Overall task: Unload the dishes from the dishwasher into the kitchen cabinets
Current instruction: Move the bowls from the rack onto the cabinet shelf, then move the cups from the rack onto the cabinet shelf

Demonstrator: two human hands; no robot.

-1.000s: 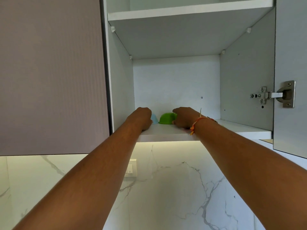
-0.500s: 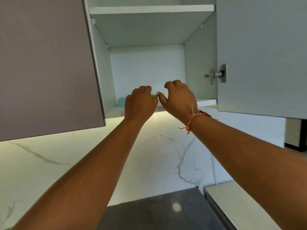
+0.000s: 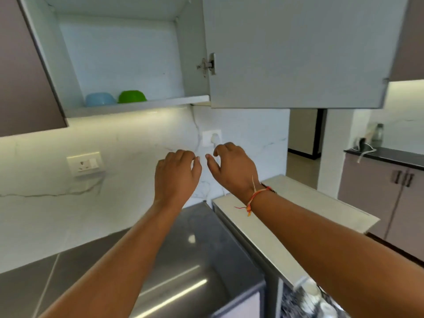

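Note:
A light blue bowl (image 3: 100,99) and a green bowl (image 3: 132,96) sit upside down, side by side, on the bottom shelf (image 3: 137,106) of the open upper cabinet. My left hand (image 3: 176,177) and my right hand (image 3: 232,168) hang well below the shelf, in front of the marble wall, fingers loosely curled and holding nothing. A thread band circles my right wrist. At the bottom right, blurred dishes (image 3: 312,301) show in the dishwasher.
The cabinet door (image 3: 296,51) stands open to the right of the shelf, at head height. A dark steel counter (image 3: 188,255) lies below my arms, with the white dishwasher top (image 3: 296,210) beside it. Wall sockets (image 3: 85,163) sit on the backsplash.
Both hands left the bowls on the shelf and dropped down away from the cabinet. My view tilted down and right, so the counter and the dishwasher came into sight.

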